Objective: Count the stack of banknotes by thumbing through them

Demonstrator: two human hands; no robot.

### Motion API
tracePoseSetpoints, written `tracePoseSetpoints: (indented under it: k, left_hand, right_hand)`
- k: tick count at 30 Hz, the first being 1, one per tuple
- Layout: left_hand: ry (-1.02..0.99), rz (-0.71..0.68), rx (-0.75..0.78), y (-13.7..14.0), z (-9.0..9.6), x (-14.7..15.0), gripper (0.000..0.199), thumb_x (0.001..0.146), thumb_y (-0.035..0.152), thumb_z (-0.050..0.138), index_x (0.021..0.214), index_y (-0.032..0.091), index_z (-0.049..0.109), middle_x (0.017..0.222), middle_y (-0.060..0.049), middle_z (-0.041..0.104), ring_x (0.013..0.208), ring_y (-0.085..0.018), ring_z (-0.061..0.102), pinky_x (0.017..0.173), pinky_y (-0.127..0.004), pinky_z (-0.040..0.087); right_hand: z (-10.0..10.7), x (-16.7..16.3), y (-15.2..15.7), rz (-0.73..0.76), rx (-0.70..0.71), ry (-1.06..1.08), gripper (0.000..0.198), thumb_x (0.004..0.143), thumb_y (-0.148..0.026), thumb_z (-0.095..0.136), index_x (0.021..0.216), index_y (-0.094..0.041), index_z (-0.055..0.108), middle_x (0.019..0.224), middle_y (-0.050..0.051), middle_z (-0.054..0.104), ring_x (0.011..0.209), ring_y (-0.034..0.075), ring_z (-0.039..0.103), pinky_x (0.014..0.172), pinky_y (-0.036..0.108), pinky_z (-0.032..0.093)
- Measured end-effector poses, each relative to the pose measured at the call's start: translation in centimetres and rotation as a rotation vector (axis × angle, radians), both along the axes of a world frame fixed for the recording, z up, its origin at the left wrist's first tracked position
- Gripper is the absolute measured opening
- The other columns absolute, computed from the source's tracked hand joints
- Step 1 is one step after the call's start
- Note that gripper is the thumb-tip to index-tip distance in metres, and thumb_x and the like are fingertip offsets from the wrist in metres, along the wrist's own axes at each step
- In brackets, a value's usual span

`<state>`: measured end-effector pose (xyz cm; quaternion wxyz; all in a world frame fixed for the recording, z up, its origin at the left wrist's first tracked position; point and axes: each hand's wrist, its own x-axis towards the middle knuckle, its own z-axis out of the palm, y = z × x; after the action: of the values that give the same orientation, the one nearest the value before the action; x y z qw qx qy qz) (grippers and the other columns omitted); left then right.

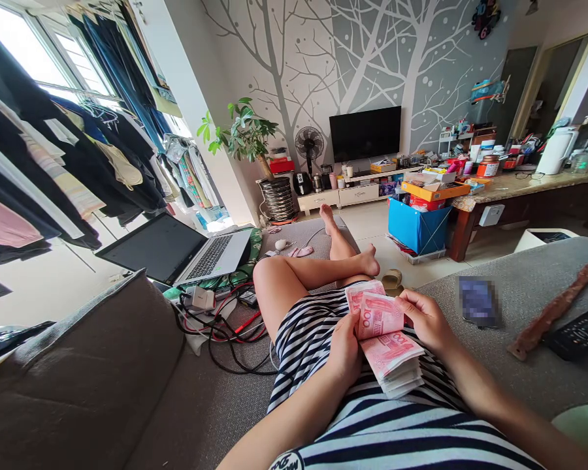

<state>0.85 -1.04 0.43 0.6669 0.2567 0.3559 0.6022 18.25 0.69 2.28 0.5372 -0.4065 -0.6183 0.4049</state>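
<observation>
Over my lap, my left hand (pixel 345 349) is closed round a thick stack of red 100 banknotes (pixel 394 362), its thumb pressed on top near the middle. The lower end of the stack fans out toward me, and its far end rests above the striped clothing (pixel 306 339). My right hand (pixel 427 323) pinches the right edge of one banknote (pixel 379 315), which is lifted and turned across the stack. Some of the fingers of both hands are hidden behind the notes.
On the sofa to the left are an open laptop (pixel 215 254) and tangled cables (pixel 230 333). To the right lie a blurred phone (pixel 477 301), a long brown object (pixel 558 307) and a black remote-like device (pixel 581 333). A cluttered table (pixel 509 189) and blue bin (pixel 416 225) stand beyond.
</observation>
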Motion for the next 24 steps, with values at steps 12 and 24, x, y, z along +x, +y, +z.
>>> tracePoseSetpoints:
  k: [12, 24]
  left_hand:
    - [-0.021, -0.025, 0.023, -0.2, 0.5, 0.0, 0.031, 0.067, 0.043, 0.085, 0.079, 0.014, 0.079, 0.085, -0.007, 0.078, 0.078, -0.021, 0.066, 0.081, -0.033, 0.052]
    - [-0.037, 0.003, 0.015, -0.2, 1.2, 0.3, 0.031, 0.060, 0.040, 0.089, 0.071, 0.014, 0.076, 0.076, -0.006, 0.076, 0.070, -0.018, 0.063, 0.075, -0.031, 0.052]
  right_hand:
    - [0.6, -0.2, -0.7, 0.021, -0.017, 0.002, 0.064, 0.087, -0.083, 0.060, 0.063, -0.025, 0.048, 0.057, -0.004, 0.040, 0.055, 0.015, 0.035, 0.051, 0.029, 0.028]
    - [0.6, -0.3, -0.8, 0.025, -0.029, 0.023, 0.065, 0.086, -0.084, 0.060, 0.064, -0.025, 0.047, 0.058, -0.004, 0.040, 0.055, 0.015, 0.035, 0.051, 0.029, 0.029]
